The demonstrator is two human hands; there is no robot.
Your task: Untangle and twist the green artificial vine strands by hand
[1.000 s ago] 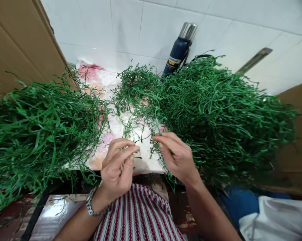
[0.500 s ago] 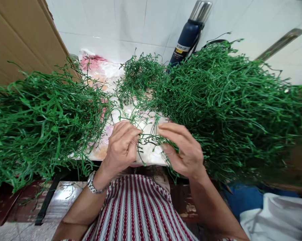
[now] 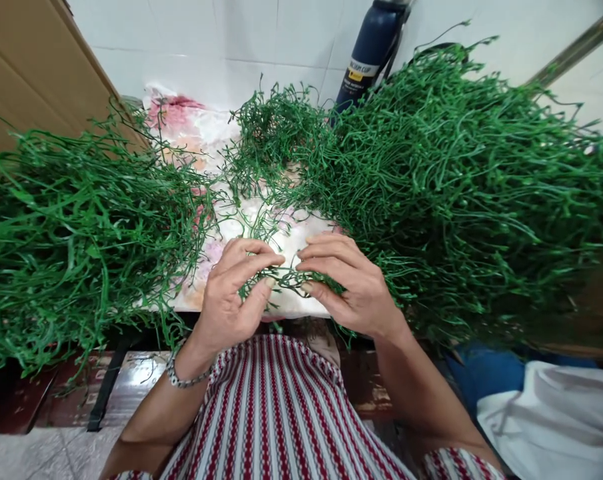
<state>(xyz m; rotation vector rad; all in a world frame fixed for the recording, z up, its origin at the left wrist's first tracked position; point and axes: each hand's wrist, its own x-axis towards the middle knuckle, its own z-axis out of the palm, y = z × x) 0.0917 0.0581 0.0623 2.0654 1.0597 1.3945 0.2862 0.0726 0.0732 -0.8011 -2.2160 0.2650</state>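
My left hand (image 3: 231, 300) and my right hand (image 3: 351, 283) meet at the near edge of a table covered with a floral cloth (image 3: 201, 147). Both pinch a thin green plastic sprig (image 3: 274, 279) between fingertips and thumbs, the fingertips almost touching. A big heap of tangled green stems (image 3: 456, 180) lies right of my right hand, which rests against its edge. Another heap of green stems (image 3: 76, 233) lies to the left, apart from my left hand. A bracelet circles my left wrist.
A dark blue flask (image 3: 364, 63) stands against the white tiled wall behind the right heap. Cardboard (image 3: 26, 73) rises at the left. My striped red-and-white clothing (image 3: 276, 413) fills the bottom centre. Blue and white cloth (image 3: 541, 413) lies at the lower right.
My hands have drawn closer together until the fingertips nearly touch, both working the same sprig. The view has tilted down slightly.
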